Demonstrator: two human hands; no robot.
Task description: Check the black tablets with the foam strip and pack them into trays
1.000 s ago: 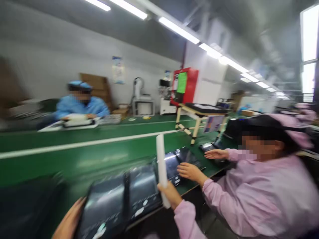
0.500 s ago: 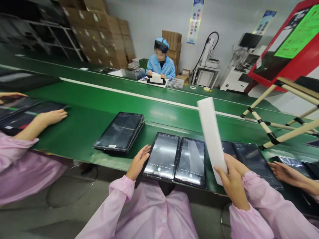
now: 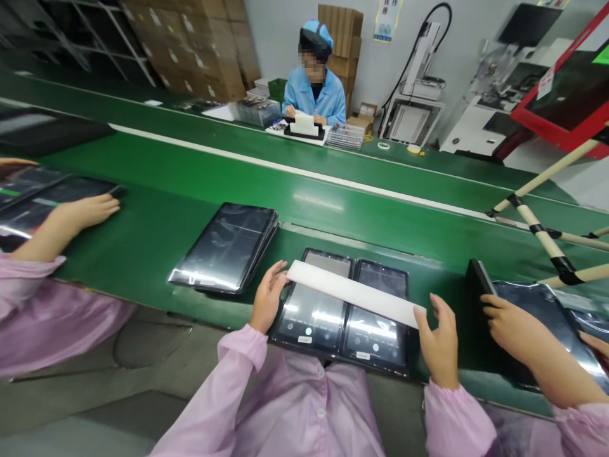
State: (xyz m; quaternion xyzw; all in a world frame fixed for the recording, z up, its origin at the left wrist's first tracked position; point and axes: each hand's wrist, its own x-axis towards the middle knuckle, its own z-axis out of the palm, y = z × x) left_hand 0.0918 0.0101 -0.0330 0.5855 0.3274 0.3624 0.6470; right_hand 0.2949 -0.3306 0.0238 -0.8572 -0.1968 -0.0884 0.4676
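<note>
A long white foam-like strip (image 3: 354, 293) lies slantwise across two tablets side by side, the left tablet (image 3: 311, 311) and the right tablet (image 3: 373, 333), whose screens are lit and reflective. Whether it rests on them or hovers just above, I cannot tell. At its left end are the fingertips of my left hand (image 3: 267, 297). My right hand (image 3: 438, 346) has the thumb against the other end, its fingers raised and somewhat spread. Between them, both hands hold the strip by its ends.
To the left lies a stack of tablets (image 3: 226, 247) on the green bench (image 3: 152, 235). A co-worker's hand (image 3: 514, 324) at the right tilts up a dark tablet (image 3: 480, 279). Another co-worker's hand (image 3: 83, 219) touches tablets at far left. A pipe frame (image 3: 542, 231) stands at the right.
The white strip has swung down from nearly upright to lie across the tablets. My left hand has come to its left end. The neighbour at the right has lifted a tablet.
</note>
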